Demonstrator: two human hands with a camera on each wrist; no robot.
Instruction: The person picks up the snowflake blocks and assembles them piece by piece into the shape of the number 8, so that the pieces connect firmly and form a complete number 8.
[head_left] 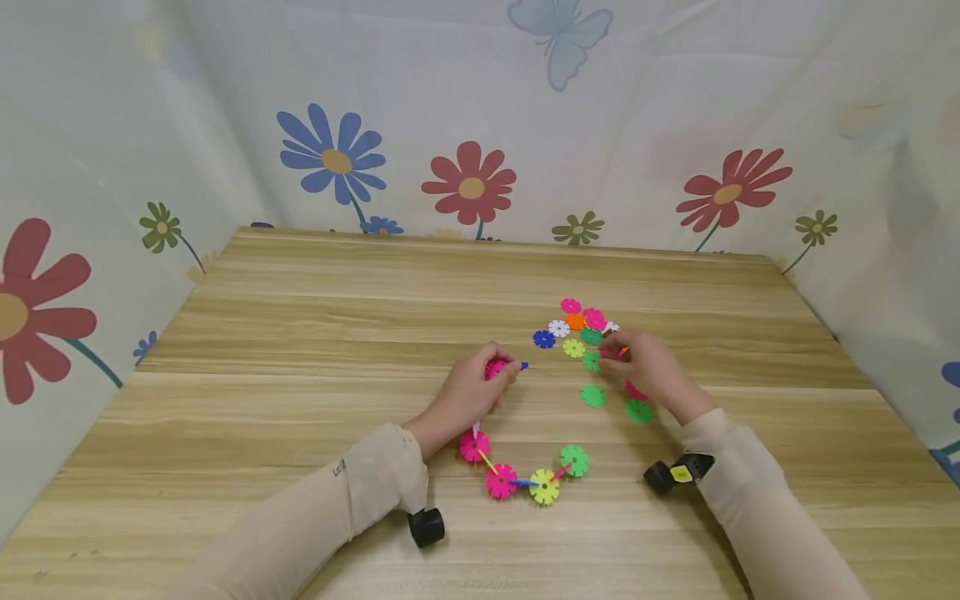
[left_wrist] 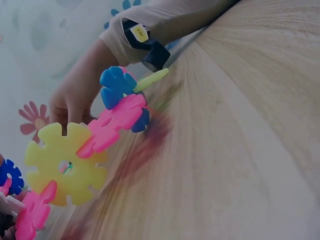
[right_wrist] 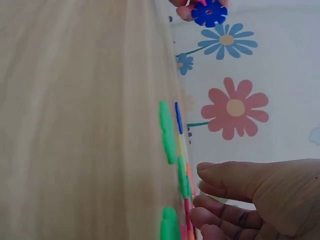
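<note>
My left hand (head_left: 468, 385) pinches a pink notched plastic disc (head_left: 494, 371), with a blue disc (right_wrist: 216, 19) slotted to it and seen edge-on from the head. From this grip a chain of discs curves down and right over the table, through pink discs (head_left: 467, 450) and a yellow disc (head_left: 551, 495) to a green end disc (head_left: 581, 467). My right hand (head_left: 651, 367) is over the right side of a group of loose discs. Its thumb and fingers (right_wrist: 225, 175) are apart with nothing between them, fingertips close to an orange disc (head_left: 622, 352).
Loose discs lie in a group right of centre, among them a blue disc (head_left: 538, 340), a white disc (head_left: 555, 332) and a pink disc (head_left: 571, 306). Two green discs (head_left: 592, 396) lie nearer me. A flowered curtain (head_left: 622, 125) stands behind the wooden table (head_left: 315, 333).
</note>
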